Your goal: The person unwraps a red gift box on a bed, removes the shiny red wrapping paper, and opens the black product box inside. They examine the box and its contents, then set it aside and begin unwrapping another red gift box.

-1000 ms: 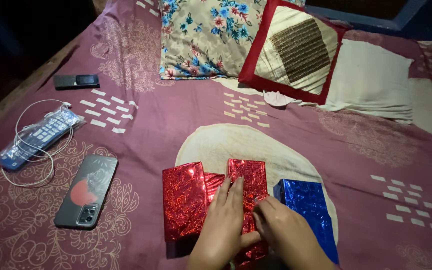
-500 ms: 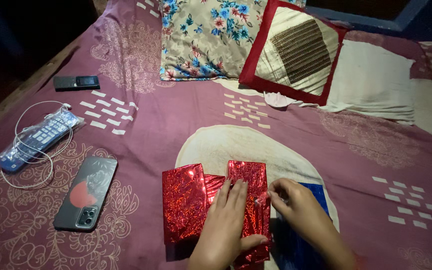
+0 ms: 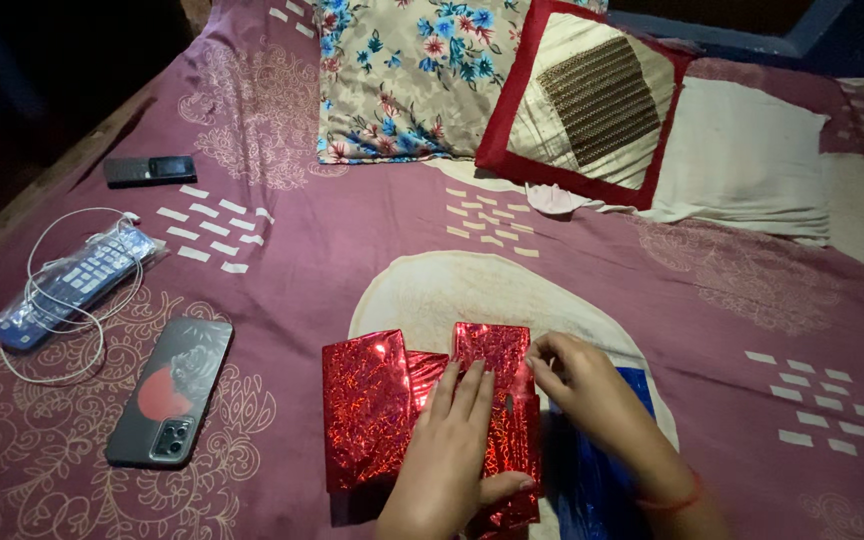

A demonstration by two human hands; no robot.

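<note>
Red wrapping [image 3: 377, 400]: glossy crinkled metallic foil, holographic sheen; blue wrapping [image 3: 602, 480]: same shiny foil; bedsheet [image 3: 652, 290]: matt printed cloth; phone [image 3: 170, 392]: glossy smooth plastic back; remote [image 3: 67, 285] in clear shiny plastic sleeve; pillows [image 3: 592, 95]: satiny cloth.

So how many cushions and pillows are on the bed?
3, all at the bed's head: a floral satin cushion, a red-bordered beige square cushion and a plain cream pillow. More may lie beyond the frame.

Left hand [image 3: 457, 440] flat on red foil parcel [image 3: 422, 410], right hand [image 3: 577, 385] pinching its edge
</note>
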